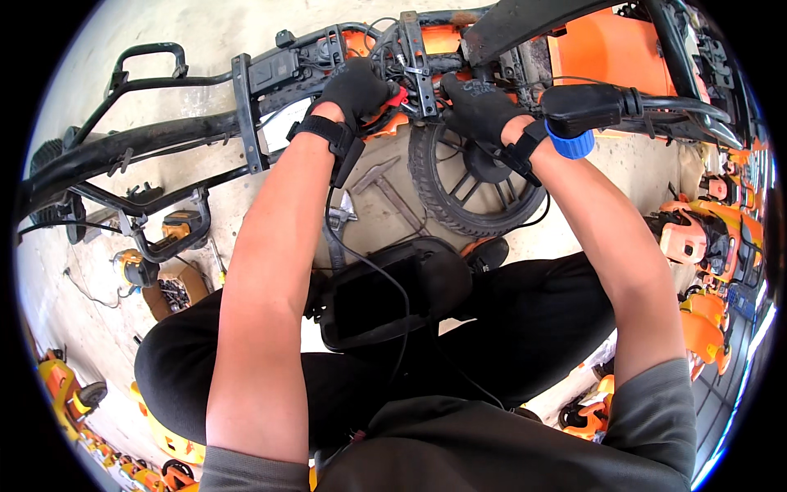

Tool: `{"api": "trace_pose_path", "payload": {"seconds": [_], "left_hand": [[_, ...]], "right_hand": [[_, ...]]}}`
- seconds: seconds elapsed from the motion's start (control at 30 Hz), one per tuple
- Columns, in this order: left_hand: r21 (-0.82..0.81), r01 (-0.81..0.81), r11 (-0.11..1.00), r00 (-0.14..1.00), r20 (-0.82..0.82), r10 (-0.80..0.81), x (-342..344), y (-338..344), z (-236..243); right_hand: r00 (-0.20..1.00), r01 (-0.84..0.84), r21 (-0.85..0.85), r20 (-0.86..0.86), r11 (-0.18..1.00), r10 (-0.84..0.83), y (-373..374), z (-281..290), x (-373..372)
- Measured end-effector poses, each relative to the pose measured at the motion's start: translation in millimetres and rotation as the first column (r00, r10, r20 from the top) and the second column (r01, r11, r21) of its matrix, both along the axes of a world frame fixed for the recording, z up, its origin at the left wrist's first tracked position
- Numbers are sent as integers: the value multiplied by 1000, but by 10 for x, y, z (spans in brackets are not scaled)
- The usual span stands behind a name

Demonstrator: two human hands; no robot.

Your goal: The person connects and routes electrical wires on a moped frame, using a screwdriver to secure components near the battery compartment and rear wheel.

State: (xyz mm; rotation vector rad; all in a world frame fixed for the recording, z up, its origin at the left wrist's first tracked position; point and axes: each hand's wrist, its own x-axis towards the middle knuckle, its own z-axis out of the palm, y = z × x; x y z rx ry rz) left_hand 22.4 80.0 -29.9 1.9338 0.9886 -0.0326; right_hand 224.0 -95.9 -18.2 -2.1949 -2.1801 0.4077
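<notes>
Two black-gloved hands, left (pixel 357 87) and right (pixel 479 107), are held close together at a black vehicle frame (pixel 188 127) stretched across the upper view
The left hand is curled, a red part (pixel 400 97) seen at its fingertips; whether that is gripped cannot be told. The right hand is half closed beside a bracket (pixel 418 70), any hold hidden. Below, a hammer (pixel 399 201) is seen left of a spoked wheel (pixel 489 164)

A wide fisheye camera sits on the head of the person in front of me, looking steeply down from the wearer's side of the black vehicle frame (pixel 247 107). It is close: dark shirt (pixel 508 443) and both forearms (pixel 270 238) loom before the frame; pale floor (pixel 238 33) shows beyond.
</notes>
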Motion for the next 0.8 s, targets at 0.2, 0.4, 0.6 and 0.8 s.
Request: {"api": "trace_pose_path", "payload": {"seconds": [0.2, 0.4, 0.6, 0.8], "left_hand": [[28, 22, 999, 998, 56, -23, -23, -68, 125], [190, -8, 982, 959, 279, -46, -215, -242, 131], [341, -64, 938, 959, 279, -36, -241, -334, 154], [176, -135, 975, 864, 503, 29, -343, -336, 125]], "right_hand": [[954, 241, -153, -145, 958, -263, 97, 336, -308], [951, 280, -122, -102, 952, -293, 104, 166, -196], [951, 249, -176, -144, 952, -275, 256, 376, -274], [967, 218, -284, -67, 934, -246, 229, 425, -178]]}}
